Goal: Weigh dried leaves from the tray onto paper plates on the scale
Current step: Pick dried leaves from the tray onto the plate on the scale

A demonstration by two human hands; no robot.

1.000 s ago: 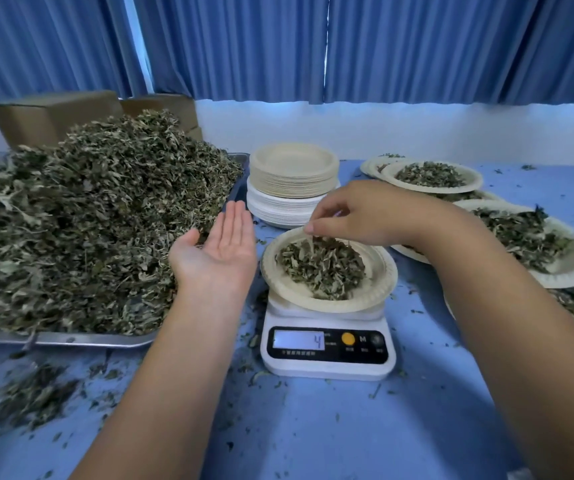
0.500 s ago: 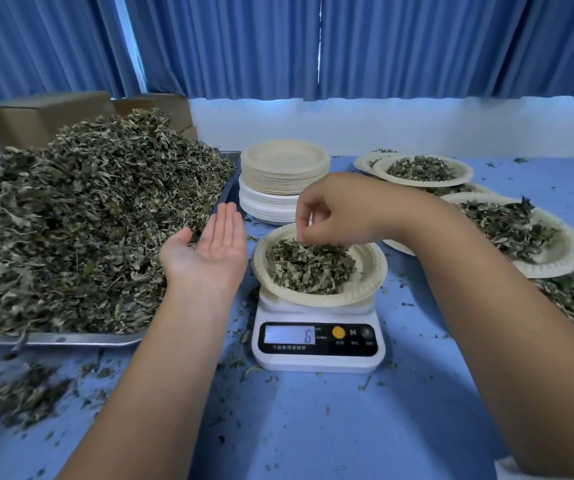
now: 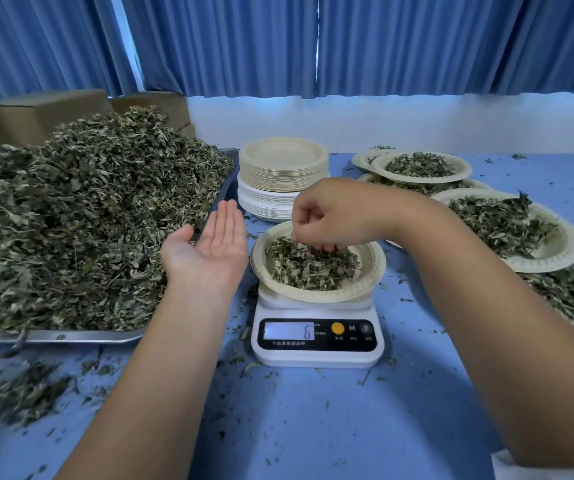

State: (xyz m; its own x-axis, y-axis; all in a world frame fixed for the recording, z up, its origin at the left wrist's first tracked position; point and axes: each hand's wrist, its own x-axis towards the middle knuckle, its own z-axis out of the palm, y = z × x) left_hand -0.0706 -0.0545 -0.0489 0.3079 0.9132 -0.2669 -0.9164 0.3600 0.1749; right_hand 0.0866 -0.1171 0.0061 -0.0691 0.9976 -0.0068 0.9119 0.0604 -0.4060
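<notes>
blue curtains (image 3: 382,43) are hung across the back, and a blue table (image 3: 313,427) is spread below them, strewn with leaf crumbs. most of its left side is taken by a metal tray (image 3: 53,336), on which dried leaves (image 3: 70,220) are heaped high; two brown boxes (image 3: 36,116) are seen behind it. filled plates (image 3: 569,247) are laid overlapping along the right side, each with leaves in it. a stack (image 3: 283,178) of empty plates is set behind the scale, just beside the tray's far corner. the white scale (image 3: 316,356) is placed at the centre, and one plate (image 3: 372,268) is carried on it with a portion (image 3: 299,271) of leaves inside. the left hand (image 3: 209,251) is held palm up between tray and scale, fingers straight and together, nothing held. the right hand (image 3: 334,213) is held over the plate, its fingers (image 3: 327,242) curled and bunched, and leaves of the portion are pinched at the tips. a 6 is shown on the display (image 3: 289,330).
</notes>
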